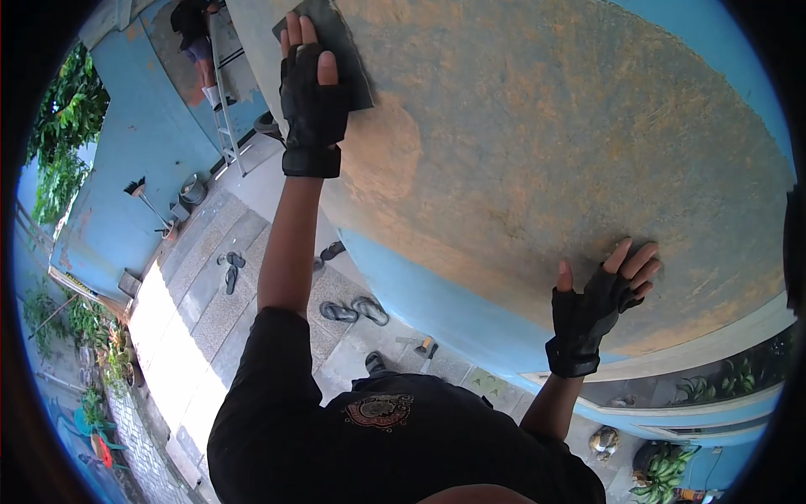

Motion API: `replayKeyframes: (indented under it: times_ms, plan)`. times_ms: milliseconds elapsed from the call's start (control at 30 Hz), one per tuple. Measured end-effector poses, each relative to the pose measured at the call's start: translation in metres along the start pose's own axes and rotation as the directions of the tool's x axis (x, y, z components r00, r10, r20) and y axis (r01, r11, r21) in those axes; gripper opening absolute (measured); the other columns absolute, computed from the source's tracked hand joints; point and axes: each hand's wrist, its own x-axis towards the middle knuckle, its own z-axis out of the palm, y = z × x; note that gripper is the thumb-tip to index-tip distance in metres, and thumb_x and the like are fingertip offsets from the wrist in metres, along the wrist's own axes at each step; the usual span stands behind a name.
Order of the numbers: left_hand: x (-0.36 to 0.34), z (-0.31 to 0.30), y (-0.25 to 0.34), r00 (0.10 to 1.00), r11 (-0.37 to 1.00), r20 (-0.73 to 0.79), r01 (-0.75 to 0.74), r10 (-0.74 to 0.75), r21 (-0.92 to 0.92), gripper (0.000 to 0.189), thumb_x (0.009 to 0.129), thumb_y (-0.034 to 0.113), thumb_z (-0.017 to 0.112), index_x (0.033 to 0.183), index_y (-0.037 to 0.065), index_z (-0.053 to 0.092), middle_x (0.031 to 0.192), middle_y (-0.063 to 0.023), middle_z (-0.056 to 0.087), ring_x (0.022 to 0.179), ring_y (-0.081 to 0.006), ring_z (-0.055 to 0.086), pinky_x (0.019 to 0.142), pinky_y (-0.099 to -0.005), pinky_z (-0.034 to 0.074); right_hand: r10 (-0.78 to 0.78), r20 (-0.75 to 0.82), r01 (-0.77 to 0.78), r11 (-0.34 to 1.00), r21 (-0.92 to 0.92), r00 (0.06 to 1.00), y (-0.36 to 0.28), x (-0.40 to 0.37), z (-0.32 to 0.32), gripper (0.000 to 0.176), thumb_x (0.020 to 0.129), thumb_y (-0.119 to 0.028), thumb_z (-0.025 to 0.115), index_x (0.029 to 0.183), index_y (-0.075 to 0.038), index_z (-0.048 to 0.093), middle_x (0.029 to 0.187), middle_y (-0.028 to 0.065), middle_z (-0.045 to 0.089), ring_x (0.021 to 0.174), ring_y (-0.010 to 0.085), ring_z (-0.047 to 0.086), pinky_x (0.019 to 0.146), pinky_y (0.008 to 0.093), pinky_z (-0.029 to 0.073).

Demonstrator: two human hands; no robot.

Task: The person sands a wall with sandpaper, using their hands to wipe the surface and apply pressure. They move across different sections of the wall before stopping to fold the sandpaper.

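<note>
The left hand [315, 105] is open, fingers nearly straight and palm down, pinning a dark sheet [349, 69] against the far left of the patchy wall [520, 126]. The sheet looks thin, light and bendable, perhaps rough-faced, so it is best held flat under spread pressure or taken by an edge. The right hand [586, 315] holds nothing, its loosely spread fingers touching the wall.

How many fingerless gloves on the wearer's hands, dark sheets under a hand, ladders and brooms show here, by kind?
Fingerless gloves: 2
Dark sheet: 1
Ladder: 1
Broom: 1
Total: 5
</note>
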Motion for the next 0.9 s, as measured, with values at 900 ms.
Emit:
replayKeyframes:
  times_ms: [900]
  plan:
    - [0.021,0.016,0.059,0.966,0.965,0.03,-0.259,0.258,0.042,0.072,0.107,0.053,0.033,0.154,0.001,0.044,0.164,-0.0201,0.035,0.152,-0.0433,0.029,0.123,-0.0498,0.025,-0.004,0.023,0.002,0.997,0.079,1.0,0.001,0.002,-0.006,0.09,0.096,-0.06,0.058,0.164,-0.012,0.025,0.17,0.0268,0.01,0.156,0.0513,0.004,0.119,0.0699,0.004]
